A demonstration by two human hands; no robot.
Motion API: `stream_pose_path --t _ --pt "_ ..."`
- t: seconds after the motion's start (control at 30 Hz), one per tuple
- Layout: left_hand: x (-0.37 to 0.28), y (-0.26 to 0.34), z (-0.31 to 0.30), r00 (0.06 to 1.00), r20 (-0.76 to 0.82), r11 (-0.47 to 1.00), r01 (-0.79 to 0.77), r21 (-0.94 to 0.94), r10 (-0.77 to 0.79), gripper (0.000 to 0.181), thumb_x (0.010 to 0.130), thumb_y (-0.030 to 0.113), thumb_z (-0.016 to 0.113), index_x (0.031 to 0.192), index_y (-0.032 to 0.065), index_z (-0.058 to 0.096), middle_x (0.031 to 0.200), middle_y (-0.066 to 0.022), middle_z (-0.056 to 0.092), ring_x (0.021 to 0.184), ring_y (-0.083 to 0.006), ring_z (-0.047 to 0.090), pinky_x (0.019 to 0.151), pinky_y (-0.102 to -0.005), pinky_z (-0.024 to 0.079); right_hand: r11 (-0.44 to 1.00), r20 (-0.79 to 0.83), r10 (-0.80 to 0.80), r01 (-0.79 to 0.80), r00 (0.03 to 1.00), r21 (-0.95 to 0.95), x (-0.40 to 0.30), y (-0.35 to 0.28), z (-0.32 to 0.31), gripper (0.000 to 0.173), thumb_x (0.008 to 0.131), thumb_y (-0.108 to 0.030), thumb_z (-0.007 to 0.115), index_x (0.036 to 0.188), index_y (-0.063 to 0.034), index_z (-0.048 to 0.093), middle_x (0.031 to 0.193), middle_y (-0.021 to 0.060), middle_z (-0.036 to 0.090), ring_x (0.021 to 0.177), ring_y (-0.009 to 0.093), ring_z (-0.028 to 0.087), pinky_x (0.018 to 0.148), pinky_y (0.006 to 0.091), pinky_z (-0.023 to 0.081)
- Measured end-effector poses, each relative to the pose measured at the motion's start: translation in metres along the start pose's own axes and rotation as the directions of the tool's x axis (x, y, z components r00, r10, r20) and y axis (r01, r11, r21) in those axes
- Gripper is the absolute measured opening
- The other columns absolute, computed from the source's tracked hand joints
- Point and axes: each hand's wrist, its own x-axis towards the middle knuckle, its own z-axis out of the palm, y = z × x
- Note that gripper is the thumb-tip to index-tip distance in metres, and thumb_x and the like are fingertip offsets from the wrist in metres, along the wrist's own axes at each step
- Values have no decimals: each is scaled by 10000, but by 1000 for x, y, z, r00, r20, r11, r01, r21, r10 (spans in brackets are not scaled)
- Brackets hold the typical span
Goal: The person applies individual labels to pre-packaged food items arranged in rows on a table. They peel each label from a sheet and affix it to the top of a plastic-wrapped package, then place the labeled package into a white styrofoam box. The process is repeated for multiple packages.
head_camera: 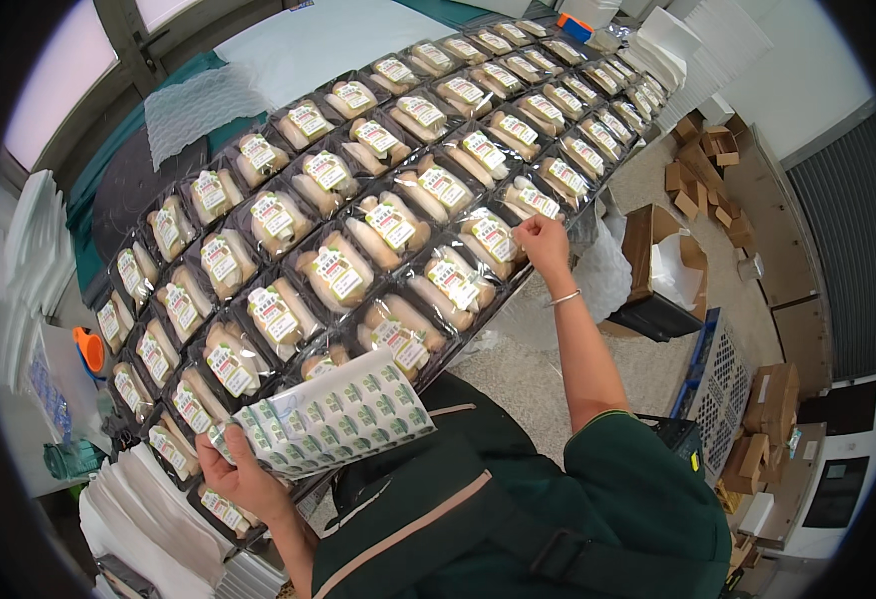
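Observation:
My left hand (239, 468) grips the left end of a curled sheet of small green-and-white stickers (333, 415), held over the near edge of the packs. With fingertips pinched together, my right hand (545, 243) is at the right edge of a labelled mushroom pack (494, 239); whether a sticker is between the fingers cannot be told. Rows of black trays under clear film, each holding pale mushrooms, cover the table. Their white labels bear writing. Just above my right hand lies another mushroom pack (536, 201).
White foam sheets (146, 509) are stacked at lower left, near an orange tape dispenser (89, 350). Right of the table stand an open cardboard box (644, 262), a plastic crate (715, 382) and several brown cartons (771, 400). Bubble wrap (202, 108) lies beyond the packs.

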Motion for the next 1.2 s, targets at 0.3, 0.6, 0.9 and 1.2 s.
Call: stream_pose_path --t 0.3,0.6,0.9,1.2 --pt "-7 -3 52 990 44 990 -135 50 133 70 957 62 568 990 2 554 909 -20 599 785 -53 512 727 -203 434 916 -80 -204 161 976 -369 18 -19 -23 199 748 -243 734 832 -79 660 803 127 677 742 308 659 649 418 502" --pt "-22 2 94 984 65 979 -172 112 165 103 960 95 573 905 19 530 844 4 557 744 -43 473 692 -197 412 982 14 -176 174 984 80 120 72 -21 105 739 -13 659 838 -35 634 694 92 633 644 213 622 625 329 493" --pt "-35 8 105 982 158 977 -132 166 105 85 975 95 541 928 24 546 847 20 567 751 -35 464 677 -183 385 869 -54 -463 441 885 -225 87 -2 -39 274 767 18 638 1032 -46 615 984 128 583 916 287 603 766 397 495" --pt "-41 10 97 963 200 942 -226 247 178 166 947 77 594 837 53 472 815 31 499 750 -35 416 670 -180 363 417 217 -892 538 397 732 -99 -202 -41 347 780 -83 685 1111 -36 591 1004 123 563 917 302 578 781 350 495"
